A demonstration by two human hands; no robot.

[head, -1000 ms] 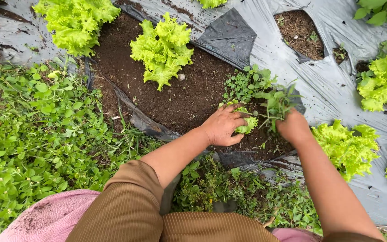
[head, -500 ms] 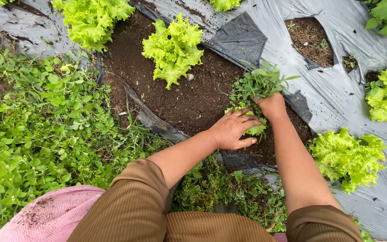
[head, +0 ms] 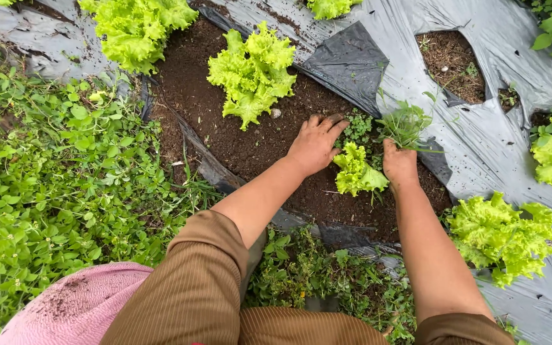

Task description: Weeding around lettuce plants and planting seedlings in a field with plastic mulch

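My left hand [head: 315, 144] lies flat, fingers spread, on dark soil [head: 244, 140] just left of a small lettuce plant [head: 356, 171]. My right hand [head: 399, 164] is closed around a tuft of green weeds [head: 406, 123] growing right of that lettuce. A patch of small-leaved weeds [head: 355, 127] sits between the two hands. A larger lettuce [head: 252, 71] grows further back in the same soil opening.
Grey plastic mulch sheet [head: 493, 147] covers the bed, with a torn black flap [head: 347, 62] and another soil hole [head: 452, 65]. More lettuces stand at the right [head: 503, 235] and top left [head: 137, 29]. Dense weeds [head: 46, 172] fill the left side; a pink cloth [head: 71, 306] lies near my knee.
My left hand has moved up from the small lettuce onto the bare soil and flattened. My right hand still holds the weed tuft; the camera has shifted closer.
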